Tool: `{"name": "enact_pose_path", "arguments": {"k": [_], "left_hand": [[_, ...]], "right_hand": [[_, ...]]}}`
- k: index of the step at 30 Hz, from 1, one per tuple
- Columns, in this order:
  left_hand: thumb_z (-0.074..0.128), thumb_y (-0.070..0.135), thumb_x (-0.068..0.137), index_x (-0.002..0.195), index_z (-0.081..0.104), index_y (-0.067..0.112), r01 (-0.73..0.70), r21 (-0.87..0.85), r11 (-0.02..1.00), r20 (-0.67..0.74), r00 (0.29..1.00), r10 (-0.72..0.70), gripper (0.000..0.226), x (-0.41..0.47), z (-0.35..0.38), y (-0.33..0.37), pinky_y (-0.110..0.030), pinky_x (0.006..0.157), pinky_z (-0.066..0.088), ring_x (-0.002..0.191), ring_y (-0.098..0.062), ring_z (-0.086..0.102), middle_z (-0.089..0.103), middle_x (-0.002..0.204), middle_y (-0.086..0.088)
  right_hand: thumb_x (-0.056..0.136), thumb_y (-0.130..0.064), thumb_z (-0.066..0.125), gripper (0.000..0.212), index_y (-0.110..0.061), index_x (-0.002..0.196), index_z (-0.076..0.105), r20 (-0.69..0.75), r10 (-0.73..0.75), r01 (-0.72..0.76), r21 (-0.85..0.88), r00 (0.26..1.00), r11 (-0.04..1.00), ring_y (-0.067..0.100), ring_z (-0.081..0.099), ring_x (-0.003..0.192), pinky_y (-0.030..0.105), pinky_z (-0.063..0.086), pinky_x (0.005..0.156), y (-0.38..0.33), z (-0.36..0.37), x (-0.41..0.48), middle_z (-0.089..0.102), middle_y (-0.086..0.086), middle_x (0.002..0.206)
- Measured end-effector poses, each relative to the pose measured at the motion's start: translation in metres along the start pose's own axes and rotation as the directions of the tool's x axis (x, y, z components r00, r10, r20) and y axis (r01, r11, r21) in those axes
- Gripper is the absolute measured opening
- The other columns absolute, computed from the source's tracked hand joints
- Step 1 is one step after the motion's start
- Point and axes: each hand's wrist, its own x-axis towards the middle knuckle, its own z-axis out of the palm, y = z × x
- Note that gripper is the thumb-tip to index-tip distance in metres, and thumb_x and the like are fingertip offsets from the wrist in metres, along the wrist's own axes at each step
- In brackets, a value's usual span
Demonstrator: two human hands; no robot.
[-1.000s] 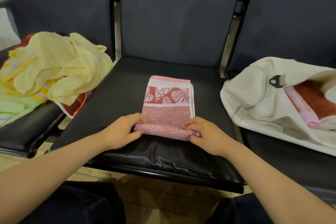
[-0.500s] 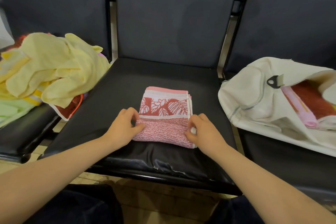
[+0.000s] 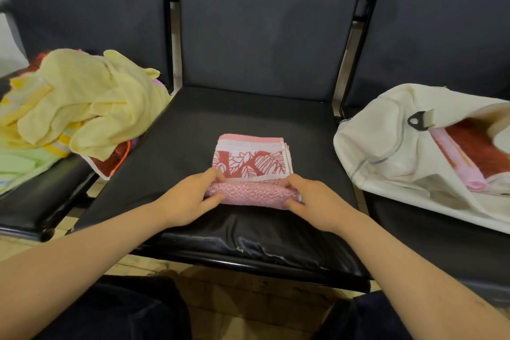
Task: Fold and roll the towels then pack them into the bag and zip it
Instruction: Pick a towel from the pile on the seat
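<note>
Pink towel (image 3: 249, 165), red-white leaf band; cream bag (image 3: 372, 141), contents (image 3: 474, 146) seemingly rust; yellow pile (image 3: 91, 107).

I record dim, even light. Glare lies along the front edge of the seat cushion (image 3: 248, 243); the white bag (image 3: 386, 141) right of it reads brightest. Frame edges bend.

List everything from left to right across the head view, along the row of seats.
Pile of yellow towels → left hand → pink patterned towel → right hand → white bag.
</note>
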Motion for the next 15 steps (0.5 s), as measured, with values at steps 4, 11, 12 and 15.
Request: {"name": "enact_pose_path", "arguments": {"k": [4, 11, 12, 15], "left_hand": [[0.048, 0.028, 0.097, 0.099, 0.046, 0.028, 0.098, -0.205, 0.974, -0.053, 0.992, -0.111, 0.003, 0.001, -0.006, 0.011, -0.036, 0.072, 0.042, 0.074, -0.016, 0.057, 0.062, 0.082, -0.007], [0.056, 0.022, 0.094, 0.096, 0.048, 0.022, 0.152, -0.285, 0.946, -0.118, 0.974, -0.192, 0.008, 0.008, 0.004, 0.013, -0.020, 0.069, 0.036, 0.072, -0.005, 0.051, 0.058, 0.087, 0.017], [0.060, 0.024, 0.092, 0.093, 0.050, 0.025, 0.152, -0.251, 0.956, -0.148, 0.970, -0.193, 0.010, 0.010, 0.009, 0.008, -0.023, 0.074, 0.037, 0.078, -0.008, 0.052, 0.052, 0.093, 0.012], [0.062, 0.039, 0.087, 0.090, 0.065, 0.021, 0.048, -0.125, 0.991, -0.223, 0.972, -0.075, 0.019, 0.013, 0.012, 0.001, -0.025, 0.083, 0.041, 0.086, -0.012, 0.054, 0.048, 0.099, 0.008]], "right_hand": [[0.101, -0.029, 0.045, 0.008, -0.031, 0.108, 0.043, -0.006, 0.034, -0.031, 0.234, 0.999, 0.972, 0.011, 0.047, 0.057, 0.016, 0.036, 0.051, -0.006, -0.005, -0.004, 0.055, 0.004, 0.067], [0.097, -0.030, 0.054, 0.010, -0.026, 0.101, 0.047, -0.040, 0.093, -0.080, 0.247, 0.995, 0.966, 0.014, 0.049, 0.068, 0.027, 0.038, 0.060, 0.000, 0.008, 0.005, 0.048, -0.004, 0.077], [0.095, -0.031, 0.057, 0.010, -0.026, 0.100, 0.050, -0.053, 0.103, -0.091, 0.184, 0.993, 0.979, 0.015, 0.051, 0.075, 0.027, 0.042, 0.067, 0.000, 0.010, 0.006, 0.045, -0.005, 0.087], [0.089, -0.030, 0.065, 0.010, -0.025, 0.095, 0.058, -0.149, 0.084, -0.077, 0.051, 0.985, 0.996, 0.016, 0.053, 0.092, 0.033, 0.048, 0.083, 0.000, 0.010, 0.007, 0.041, -0.005, 0.108]]}}
